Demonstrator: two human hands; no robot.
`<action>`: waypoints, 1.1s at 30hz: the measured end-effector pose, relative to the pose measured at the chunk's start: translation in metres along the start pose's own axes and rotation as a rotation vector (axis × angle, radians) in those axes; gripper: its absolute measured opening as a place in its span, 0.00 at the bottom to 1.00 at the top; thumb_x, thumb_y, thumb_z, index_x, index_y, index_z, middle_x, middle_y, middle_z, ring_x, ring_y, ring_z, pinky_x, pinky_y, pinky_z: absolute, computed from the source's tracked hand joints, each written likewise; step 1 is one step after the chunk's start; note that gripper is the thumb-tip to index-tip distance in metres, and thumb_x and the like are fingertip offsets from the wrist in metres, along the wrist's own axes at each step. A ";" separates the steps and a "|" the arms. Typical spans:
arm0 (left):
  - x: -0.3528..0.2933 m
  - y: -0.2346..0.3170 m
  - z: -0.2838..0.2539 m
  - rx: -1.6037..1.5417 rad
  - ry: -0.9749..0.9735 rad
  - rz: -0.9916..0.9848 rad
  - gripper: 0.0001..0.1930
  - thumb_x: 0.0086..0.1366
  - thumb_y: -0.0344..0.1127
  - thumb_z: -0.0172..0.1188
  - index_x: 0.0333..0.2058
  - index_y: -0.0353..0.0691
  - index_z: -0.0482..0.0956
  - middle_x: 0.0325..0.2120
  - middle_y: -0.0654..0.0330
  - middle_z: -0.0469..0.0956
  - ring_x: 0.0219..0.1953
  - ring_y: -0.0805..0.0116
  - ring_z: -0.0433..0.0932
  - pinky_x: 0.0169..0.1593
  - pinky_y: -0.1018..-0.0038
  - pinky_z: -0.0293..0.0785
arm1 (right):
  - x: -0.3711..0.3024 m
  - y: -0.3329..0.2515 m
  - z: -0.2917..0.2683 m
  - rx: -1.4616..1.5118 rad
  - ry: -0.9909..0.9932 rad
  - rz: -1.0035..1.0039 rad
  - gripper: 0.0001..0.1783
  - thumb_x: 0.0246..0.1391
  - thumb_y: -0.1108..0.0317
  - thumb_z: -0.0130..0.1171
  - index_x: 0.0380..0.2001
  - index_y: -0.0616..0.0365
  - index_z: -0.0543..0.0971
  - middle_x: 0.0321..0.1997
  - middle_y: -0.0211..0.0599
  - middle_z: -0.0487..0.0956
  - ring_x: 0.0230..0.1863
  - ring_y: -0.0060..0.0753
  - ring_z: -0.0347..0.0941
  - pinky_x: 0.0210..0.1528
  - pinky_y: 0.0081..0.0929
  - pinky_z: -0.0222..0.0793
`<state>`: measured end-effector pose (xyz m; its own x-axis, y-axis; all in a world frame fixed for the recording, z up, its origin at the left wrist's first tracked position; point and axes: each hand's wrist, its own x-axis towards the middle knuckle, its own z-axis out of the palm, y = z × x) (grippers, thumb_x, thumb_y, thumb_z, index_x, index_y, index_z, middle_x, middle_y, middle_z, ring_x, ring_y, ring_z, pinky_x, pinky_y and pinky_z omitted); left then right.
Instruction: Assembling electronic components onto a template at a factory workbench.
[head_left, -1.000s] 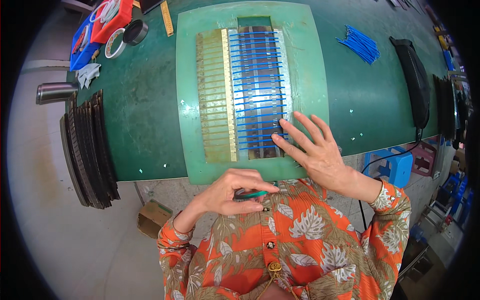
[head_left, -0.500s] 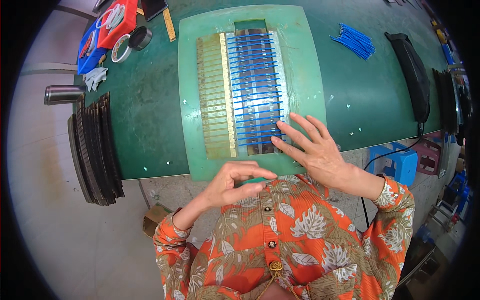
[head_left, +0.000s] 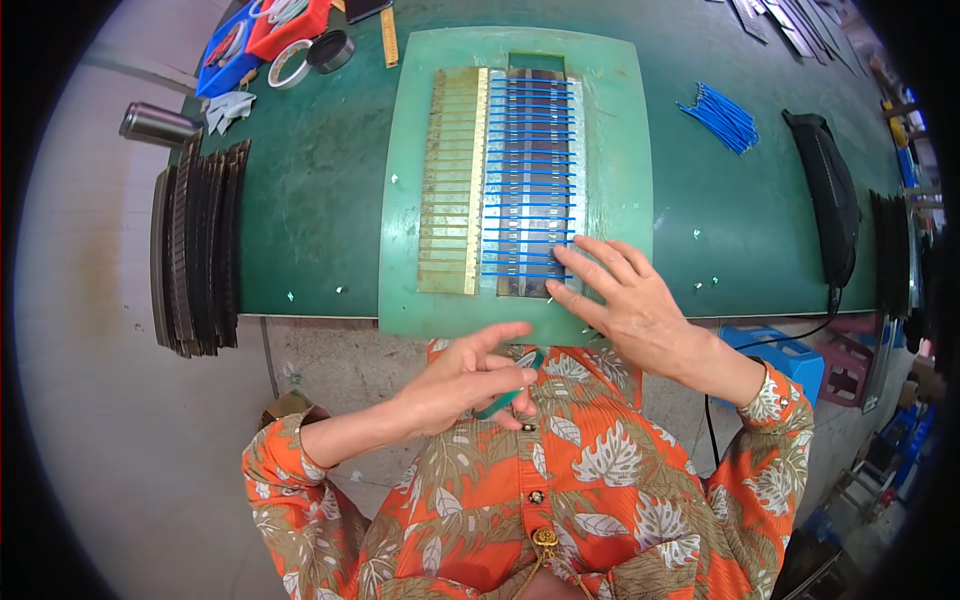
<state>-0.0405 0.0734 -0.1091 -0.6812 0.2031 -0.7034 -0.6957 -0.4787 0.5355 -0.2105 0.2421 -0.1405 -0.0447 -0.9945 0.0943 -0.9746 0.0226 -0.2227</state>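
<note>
In front of my body, my left hand (head_left: 465, 378) is closed around a narrow green ring that looks like a roll of tape (head_left: 495, 404); its index finger points out. My right hand (head_left: 630, 312) is spread, fingertips resting at the lower right of a slotted metal fixture (head_left: 455, 190). Several blue wires (head_left: 530, 172) lie crosswise there in parallel rows over dark strips. A small pale piece shows by my right thumb tip, too small to name. The fixture sits on a light green board (head_left: 612, 130) that overhangs the table's front edge.
A bundle of blue wires (head_left: 722, 117) and a black pouch-like thing (head_left: 822, 195) lie to the right. Dark strips (head_left: 200, 245) are stacked at the left edge, beside a metal cup (head_left: 158, 122). Red (head_left: 290, 30) and blue bins (head_left: 228, 62) stand far left. Blue stool (head_left: 775, 360) below right.
The view has shifted, so the board appears farther right. My left hand has turned and its index finger has lifted, showing more of the green roll. My right hand stays on the fixture's lower right.
</note>
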 end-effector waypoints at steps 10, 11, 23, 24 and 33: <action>0.007 -0.020 0.001 -0.174 0.012 -0.007 0.24 0.66 0.36 0.53 0.58 0.35 0.61 0.33 0.56 0.77 0.37 0.66 0.80 0.33 0.72 0.81 | 0.008 0.018 0.003 0.059 0.147 0.313 0.27 0.44 0.73 0.60 0.51 0.57 0.68 0.39 0.40 0.71 0.35 0.37 0.73 0.26 0.31 0.69; 0.009 -0.020 0.000 -0.215 0.019 0.003 0.23 0.66 0.37 0.52 0.57 0.34 0.63 0.34 0.56 0.77 0.37 0.66 0.80 0.33 0.73 0.81 | 0.007 0.013 0.006 0.023 0.144 0.338 0.26 0.45 0.72 0.60 0.51 0.57 0.67 0.37 0.40 0.71 0.35 0.37 0.73 0.27 0.31 0.69; 0.012 -0.003 -0.009 -0.281 0.020 0.021 0.20 0.68 0.39 0.47 0.50 0.27 0.69 0.37 0.52 0.77 0.38 0.66 0.80 0.34 0.75 0.81 | -0.006 -0.014 0.017 0.087 0.125 0.131 0.18 0.45 0.72 0.60 0.42 0.59 0.73 0.35 0.33 0.71 0.34 0.33 0.71 0.26 0.28 0.70; 0.012 -0.003 -0.009 -0.284 0.024 0.022 0.20 0.69 0.39 0.47 0.50 0.26 0.69 0.36 0.52 0.77 0.37 0.66 0.80 0.34 0.75 0.81 | -0.004 -0.014 0.017 0.092 0.134 0.115 0.17 0.45 0.72 0.61 0.41 0.59 0.74 0.35 0.32 0.71 0.35 0.32 0.71 0.26 0.28 0.70; -0.010 0.018 -0.023 -0.078 0.041 0.081 0.13 0.67 0.32 0.49 0.48 0.33 0.72 0.33 0.56 0.78 0.35 0.68 0.80 0.33 0.77 0.79 | -0.003 0.004 0.011 0.199 0.188 0.094 0.15 0.45 0.74 0.60 0.40 0.60 0.75 0.36 0.36 0.73 0.33 0.36 0.73 0.28 0.28 0.71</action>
<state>-0.0408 0.0432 -0.1037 -0.7235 0.1265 -0.6786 -0.6178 -0.5573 0.5547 -0.2114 0.2440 -0.1522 -0.1904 -0.9524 0.2381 -0.9029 0.0746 -0.4234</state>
